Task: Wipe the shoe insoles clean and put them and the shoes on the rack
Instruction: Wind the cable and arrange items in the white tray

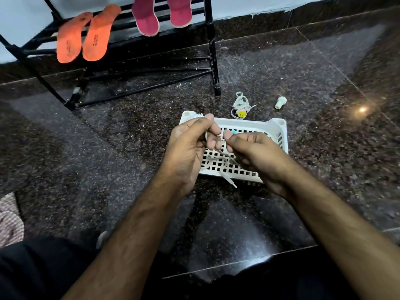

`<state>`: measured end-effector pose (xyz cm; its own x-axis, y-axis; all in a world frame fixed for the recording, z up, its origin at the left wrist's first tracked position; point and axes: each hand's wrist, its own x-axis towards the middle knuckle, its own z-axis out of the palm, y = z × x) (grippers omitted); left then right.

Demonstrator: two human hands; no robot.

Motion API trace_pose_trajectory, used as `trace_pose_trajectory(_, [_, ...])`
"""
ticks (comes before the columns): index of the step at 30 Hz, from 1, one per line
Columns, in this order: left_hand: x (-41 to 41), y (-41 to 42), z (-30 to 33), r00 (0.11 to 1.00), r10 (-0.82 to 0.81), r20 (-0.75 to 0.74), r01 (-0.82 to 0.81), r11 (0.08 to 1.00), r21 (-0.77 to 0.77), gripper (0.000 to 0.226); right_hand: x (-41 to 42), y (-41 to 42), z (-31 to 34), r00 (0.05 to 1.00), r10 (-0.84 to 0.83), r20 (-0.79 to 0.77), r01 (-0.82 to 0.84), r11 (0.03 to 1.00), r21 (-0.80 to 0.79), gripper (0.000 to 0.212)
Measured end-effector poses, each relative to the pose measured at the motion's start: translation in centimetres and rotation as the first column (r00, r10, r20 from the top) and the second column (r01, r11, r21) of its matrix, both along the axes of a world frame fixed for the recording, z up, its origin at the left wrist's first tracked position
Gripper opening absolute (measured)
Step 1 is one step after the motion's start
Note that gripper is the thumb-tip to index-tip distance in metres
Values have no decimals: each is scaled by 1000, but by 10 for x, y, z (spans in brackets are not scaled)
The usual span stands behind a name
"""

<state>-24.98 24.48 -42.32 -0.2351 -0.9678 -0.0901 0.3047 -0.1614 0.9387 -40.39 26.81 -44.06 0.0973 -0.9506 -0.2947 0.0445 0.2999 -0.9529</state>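
Both hands were over a white basket on the dark floor. The left hand had its fingers curled tight around a white lace. The right hand pinched the same lace, and one end hung down. Two orange insoles and two pink insoles leaned on the black rack. A lace bundle and a small white cap lay on the floor just past the basket's far edge.

Four insoles, one basket, two laces.
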Motion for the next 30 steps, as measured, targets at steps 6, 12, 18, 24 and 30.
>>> trace_pose_trajectory(6, [2,2,-11,797,21,603,199,934,-296,30,-4,-2,11,962,-219,163,256,932,-257,34])
trace_pose_trajectory(12, [-5,0,-13,947,38,318,-3,994,-110,35,-1,6,14,982,63,-176,-135,892,-431,26])
trace_pose_trajectory(18, [11,-4,4,982,97,-163,-76,988,131,55,3,4,-9,816,156,-557,-318,925,-207,36])
trace_pose_trajectory(24, [-1,1,-2,813,-26,582,53,998,-29,86,-7,-3,8,971,-184,-153,154,970,-190,41])
trace_pose_trajectory(30, [5,-2,-1,981,-79,-178,104,985,137,94,0,5,0,907,292,-304,-337,935,-108,36])
